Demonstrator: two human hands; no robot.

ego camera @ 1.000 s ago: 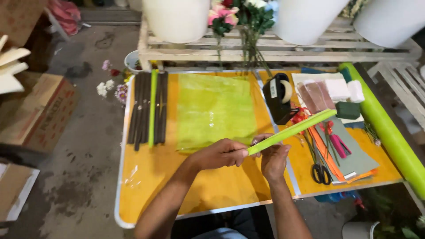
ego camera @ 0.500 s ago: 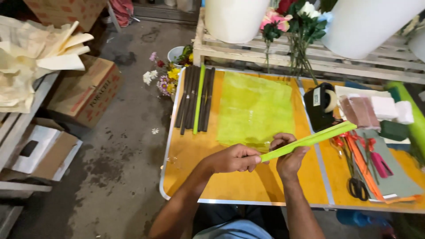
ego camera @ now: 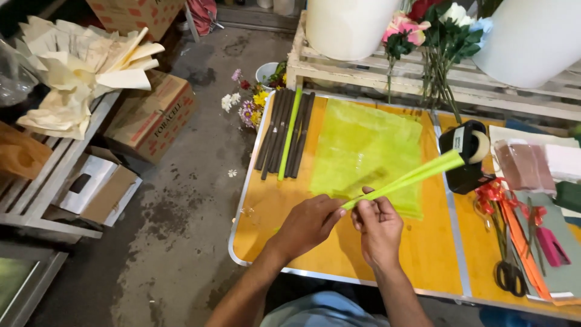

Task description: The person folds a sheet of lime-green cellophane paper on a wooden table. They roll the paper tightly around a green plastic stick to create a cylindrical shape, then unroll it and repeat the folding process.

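Head-camera view: a rolled lime-green paper tube (ego camera: 404, 179) is gripped at its near end by both hands above a yellow table (ego camera: 393, 266). The left hand (ego camera: 308, 223) is closed on the tip of the tube, thumb and fingers pinched around it, and the right hand (ego camera: 378, 227) is clenched on the tube just beside it, fingers curled over the paper. From the hands the tube is slanted up and away to the right, its far end lying close to a black tape dispenser (ego camera: 465, 156). Just beyond the hands a flat lime-green sheet (ego camera: 366, 148) is spread on the table, partly under the tube. Farther out, to the left of the sheet, a row of dark rolled sticks (ego camera: 275, 133) is laid with one green stick (ego camera: 289, 134) among them. Well to the right of the right hand, scissors (ego camera: 507, 274), red ribbon (ego camera: 493, 195) and stacked paper sheets (ego camera: 544, 181) are seen. Beyond the table, cut flowers (ego camera: 433, 33) are stood against a wooden pallet (ego camera: 375, 69). To the left of the left hand, cardboard boxes (ego camera: 148, 115) are set on the concrete floor (ego camera: 181, 212).
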